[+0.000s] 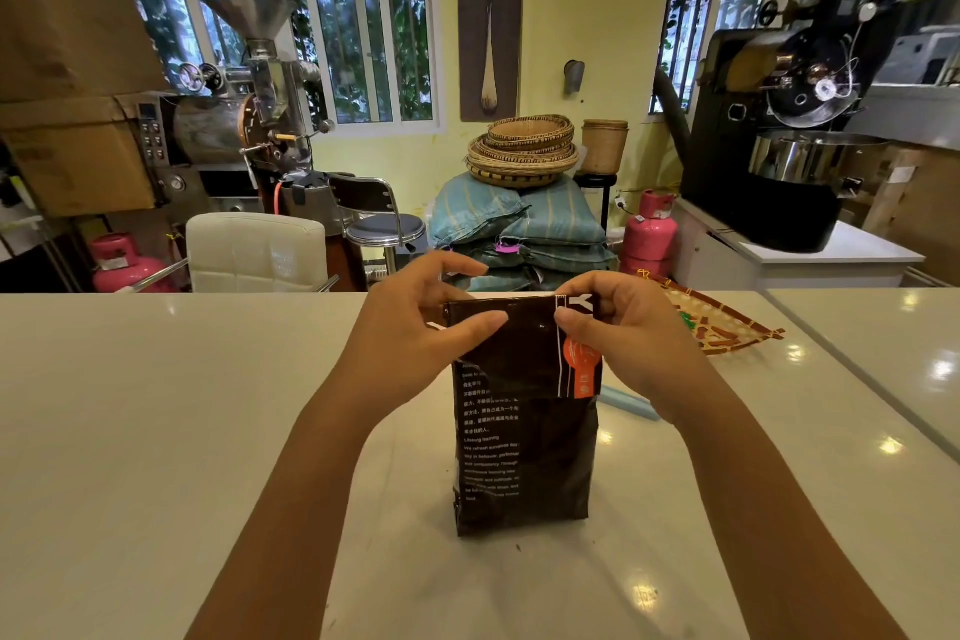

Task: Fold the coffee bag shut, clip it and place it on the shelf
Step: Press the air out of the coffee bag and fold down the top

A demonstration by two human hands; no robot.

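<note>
A dark brown coffee bag [524, 452] with white text and an orange strip stands upright on the white counter [156, 431]. Its top is folded over toward me. My left hand [415, 327] pinches the folded top at its left corner, thumb in front and fingers behind. At the right corner my right hand [618, 327] grips the fold in the same way. A light blue clip [628, 403] lies flat on the counter just right of the bag, partly hidden behind my right wrist. No shelf is in view.
A patterned brown and orange pouch [722, 327] lies on the counter at the right. Beyond the far edge stand a white chair [257, 252], a stool [382, 229], stacked sacks with woven baskets [522, 156], pink gas cylinders [649, 237] and two coffee roasters [779, 130].
</note>
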